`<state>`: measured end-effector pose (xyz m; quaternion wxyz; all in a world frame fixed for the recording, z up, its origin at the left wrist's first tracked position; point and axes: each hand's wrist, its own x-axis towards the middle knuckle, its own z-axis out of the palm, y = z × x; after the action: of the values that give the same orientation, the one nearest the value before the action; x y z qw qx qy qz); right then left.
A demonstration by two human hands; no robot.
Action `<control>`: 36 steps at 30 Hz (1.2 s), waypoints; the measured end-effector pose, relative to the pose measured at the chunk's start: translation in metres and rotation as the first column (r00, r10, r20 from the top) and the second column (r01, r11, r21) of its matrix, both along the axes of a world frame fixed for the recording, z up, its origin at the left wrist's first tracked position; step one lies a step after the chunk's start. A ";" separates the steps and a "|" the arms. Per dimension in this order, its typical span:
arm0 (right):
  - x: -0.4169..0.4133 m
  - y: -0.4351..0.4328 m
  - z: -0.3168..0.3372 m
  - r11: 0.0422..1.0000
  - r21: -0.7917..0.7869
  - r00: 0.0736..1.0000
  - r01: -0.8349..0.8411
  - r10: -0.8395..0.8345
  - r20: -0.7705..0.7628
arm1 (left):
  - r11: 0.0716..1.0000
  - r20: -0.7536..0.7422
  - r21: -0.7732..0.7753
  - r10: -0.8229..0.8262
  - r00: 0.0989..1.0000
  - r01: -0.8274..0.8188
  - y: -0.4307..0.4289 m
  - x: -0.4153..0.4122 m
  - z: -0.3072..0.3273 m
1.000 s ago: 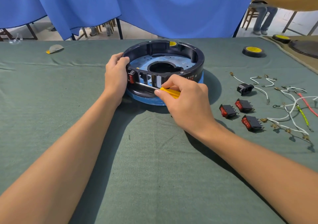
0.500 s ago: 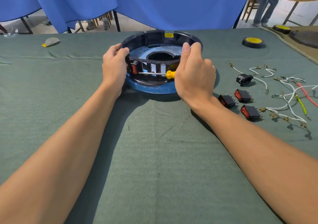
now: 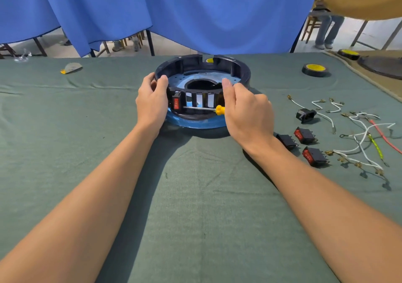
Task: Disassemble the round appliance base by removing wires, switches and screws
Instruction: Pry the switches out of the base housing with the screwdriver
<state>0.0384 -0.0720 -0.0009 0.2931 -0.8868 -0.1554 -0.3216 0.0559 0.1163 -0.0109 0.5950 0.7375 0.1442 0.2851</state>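
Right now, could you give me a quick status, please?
Left hand, right hand grip base. One switch still fitted. Screwdriver lying across front.

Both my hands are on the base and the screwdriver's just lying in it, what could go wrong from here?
1. The screwdriver lies loose across the front of the base. If the left hand and right hand turn or tip the base, it could roll out.
2. The right forearm passes close by the loose switches and wires, so a sweep could scatter them.
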 end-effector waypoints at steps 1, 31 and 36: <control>-0.001 0.000 0.002 0.999 -0.044 1.000 0.011 -0.011 0.003 | 1.000 0.000 0.003 -0.001 1.000 0.001 0.000 0.000 -0.001; -0.009 0.008 0.020 0.978 0.027 0.971 -0.208 0.203 0.124 | 0.999 -0.004 0.052 0.003 1.000 -0.003 0.005 0.002 -0.006; -0.007 -0.006 0.023 0.963 -0.064 0.964 -0.262 0.264 0.025 | 0.999 0.001 0.050 -0.008 1.000 0.008 0.004 0.000 -0.004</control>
<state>0.0310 -0.0779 0.0222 0.3038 -0.8613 -0.2860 -0.2899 0.0559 0.1205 -0.0144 0.5778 0.7525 0.1337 0.2865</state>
